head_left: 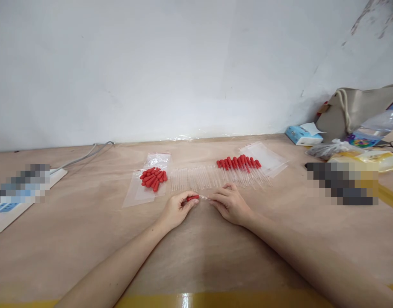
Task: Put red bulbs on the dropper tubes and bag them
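Note:
Between finger and thumb, my left hand (pixel 178 210) pinches a red rubber dropper bulb (pixel 193 197). My right hand (pixel 231 203) is closed on a clear glass dropper tube (pixel 204 197), whose end meets the bulb's open end; how deep it sits is too small to tell. Beyond my left hand lies a pile of loose red bulbs (pixel 154 177) on clear plastic bags (pixel 140 194). A row of bare glass tubes (pixel 193 179) lies side by side behind both hands. Right of it are several droppers with red bulbs fitted (pixel 237 163).
More clear bags (pixel 263 158) lie behind the fitted droppers. At the right stand a blue tissue pack (pixel 303 134), a grey bag (pixel 363 107) and a plastic bottle (pixel 379 126). A grey cable (pixel 84 156) and a white flat package (pixel 13 209) are at the left.

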`<state>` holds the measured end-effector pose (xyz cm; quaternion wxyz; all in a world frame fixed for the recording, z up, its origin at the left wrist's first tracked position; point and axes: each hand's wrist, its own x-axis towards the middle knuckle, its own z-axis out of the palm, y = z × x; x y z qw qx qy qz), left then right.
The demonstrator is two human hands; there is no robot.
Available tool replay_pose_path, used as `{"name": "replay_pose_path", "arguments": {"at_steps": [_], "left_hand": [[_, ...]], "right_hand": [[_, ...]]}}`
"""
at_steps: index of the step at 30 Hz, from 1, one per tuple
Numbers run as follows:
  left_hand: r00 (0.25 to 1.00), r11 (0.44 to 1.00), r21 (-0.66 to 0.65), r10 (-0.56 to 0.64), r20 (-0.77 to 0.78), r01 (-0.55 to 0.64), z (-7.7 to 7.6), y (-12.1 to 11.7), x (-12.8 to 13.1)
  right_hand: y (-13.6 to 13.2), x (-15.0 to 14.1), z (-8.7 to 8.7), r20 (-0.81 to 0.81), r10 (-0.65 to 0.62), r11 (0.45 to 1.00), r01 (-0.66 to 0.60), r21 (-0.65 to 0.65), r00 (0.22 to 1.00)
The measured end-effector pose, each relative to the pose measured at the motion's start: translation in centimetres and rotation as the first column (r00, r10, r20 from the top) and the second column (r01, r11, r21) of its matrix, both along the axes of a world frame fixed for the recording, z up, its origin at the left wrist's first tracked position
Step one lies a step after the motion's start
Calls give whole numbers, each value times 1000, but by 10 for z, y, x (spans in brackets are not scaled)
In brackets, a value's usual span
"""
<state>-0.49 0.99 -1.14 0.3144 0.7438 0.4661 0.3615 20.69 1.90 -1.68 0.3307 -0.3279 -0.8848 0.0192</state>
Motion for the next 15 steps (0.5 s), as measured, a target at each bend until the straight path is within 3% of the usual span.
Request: {"name": "replay_pose_path", "arguments": {"at_steps": [7,15], "left_hand": [[998,997,-37,-69,1,69,3,-6,0],[992,996,11,-93,-83,94,5,-9,2]], "right_hand": [[3,0,3,44,21,1000,-22,17,999],[-3,-7,5,67,-16,998,12,63,998]]}}
